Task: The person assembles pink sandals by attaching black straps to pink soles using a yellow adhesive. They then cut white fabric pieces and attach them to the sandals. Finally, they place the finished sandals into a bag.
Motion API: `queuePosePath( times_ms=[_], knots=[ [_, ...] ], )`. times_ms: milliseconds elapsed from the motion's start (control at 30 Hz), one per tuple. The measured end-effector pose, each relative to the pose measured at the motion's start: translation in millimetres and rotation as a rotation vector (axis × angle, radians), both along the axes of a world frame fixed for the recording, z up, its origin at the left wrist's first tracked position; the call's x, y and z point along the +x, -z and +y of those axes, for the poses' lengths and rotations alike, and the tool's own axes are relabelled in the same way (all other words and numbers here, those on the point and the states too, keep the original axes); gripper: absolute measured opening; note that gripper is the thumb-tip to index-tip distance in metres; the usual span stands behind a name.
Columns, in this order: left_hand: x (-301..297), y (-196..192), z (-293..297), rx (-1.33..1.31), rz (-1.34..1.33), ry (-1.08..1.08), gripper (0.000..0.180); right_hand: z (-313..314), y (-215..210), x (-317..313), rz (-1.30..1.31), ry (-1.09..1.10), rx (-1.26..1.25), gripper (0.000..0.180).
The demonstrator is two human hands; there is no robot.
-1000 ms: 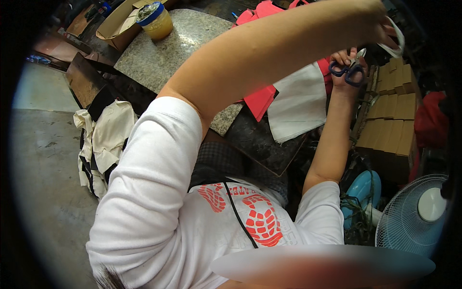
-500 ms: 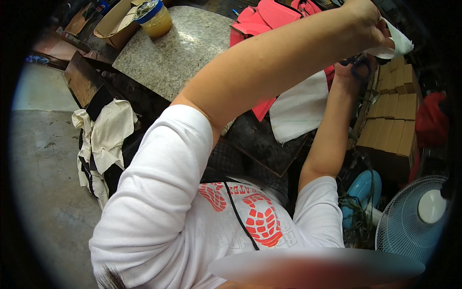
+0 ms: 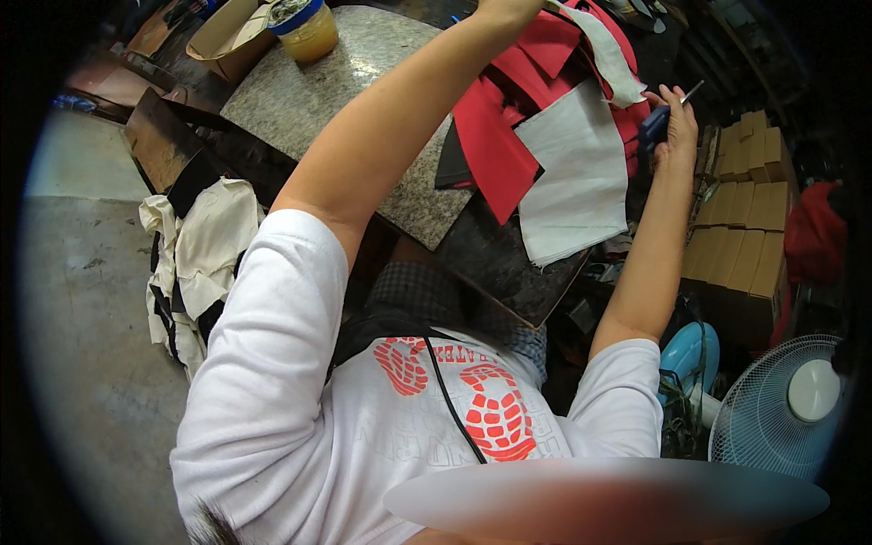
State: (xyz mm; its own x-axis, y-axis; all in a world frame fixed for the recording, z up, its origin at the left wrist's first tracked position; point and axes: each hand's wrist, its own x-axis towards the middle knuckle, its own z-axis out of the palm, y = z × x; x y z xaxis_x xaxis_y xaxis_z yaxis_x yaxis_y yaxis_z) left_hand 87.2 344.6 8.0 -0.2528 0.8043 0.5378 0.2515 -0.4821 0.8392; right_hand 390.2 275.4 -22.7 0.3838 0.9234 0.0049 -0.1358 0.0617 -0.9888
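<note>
White cloth (image 3: 577, 182) lay right of centre. Beyond, upper right: right hand (image 3: 678, 127), fingers curled round blue-handled scissors (image 3: 652, 127); long axis diagonal, tip aimed upper right. Pale strip (image 3: 610, 54) slanted down rightward. Left hand (image 3: 510, 7) met top edge; fingers cropped, state unclear.

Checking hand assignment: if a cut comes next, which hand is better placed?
Right, probably. The right hand holds the scissors, near the lower end of the white strip. The left hand, cut off by the top edge, shows no tool.
</note>
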Motion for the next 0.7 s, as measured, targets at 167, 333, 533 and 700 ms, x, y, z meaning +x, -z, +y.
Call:
queuePosePath(
  times_ms=[167, 333, 533, 700],
  knots=[
    [-22.9, 8.1, -10.8, -0.063, -0.063, 0.075, 0.024, -33.7, -3.3, 21.4, 0.0, -0.033, 0.073, 0.05],
    [-49.8, 9.4, -19.0, -0.155, -0.2, 0.19, 0.028, -123.4, 12.1, 37.4, -0.228, -0.151, -0.115, 0.038],
    [-45.6, 8.0, -115.8, 0.152, 0.403, -0.038, 0.028, -207.0, 57.1, 5.4, -0.348, -0.07, -0.202, 0.023],
    [-37.7, 26.2, -200.4, 0.361, 0.535, 0.142, 0.045, -212.6, 57.7, -19.8, -0.247, -0.025, -0.04, 0.028]
  ],
)
